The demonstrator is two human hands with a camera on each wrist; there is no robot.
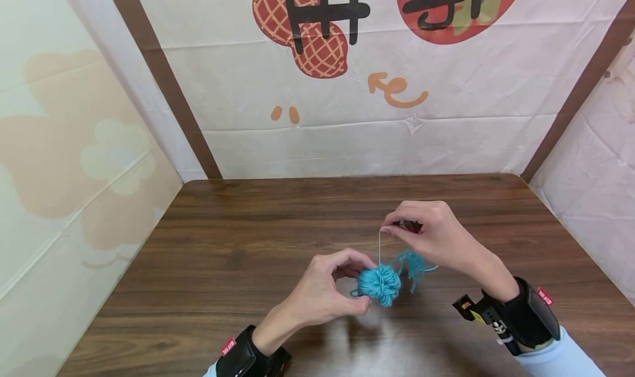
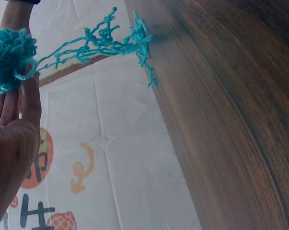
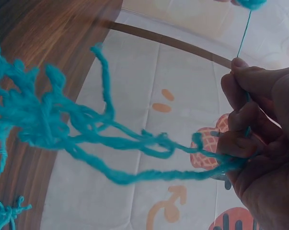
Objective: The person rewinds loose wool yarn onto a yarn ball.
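In the head view a small turquoise ball of yarn (image 1: 379, 284) is held above the table between the thumb and fingers of my left hand (image 1: 329, 286). My right hand (image 1: 429, 231), higher and to the right, pinches a taut strand (image 1: 380, 247) that runs up from the ball. A tangled length of the same yarn (image 3: 39, 110) hangs below the right hand; the right wrist view shows its strands leading into the curled lower fingers. The left wrist view shows the ball (image 2: 12, 60) at the left fingertips, with part of that hand cut off by the frame.
The brown wooden table (image 1: 208, 267) lies under both hands. A white printed cloth (image 1: 347, 145) stands along its far edge, with more cloth panels at the left (image 1: 74, 145) and right sides. Each wrist wears a black camera strap (image 1: 531, 313).
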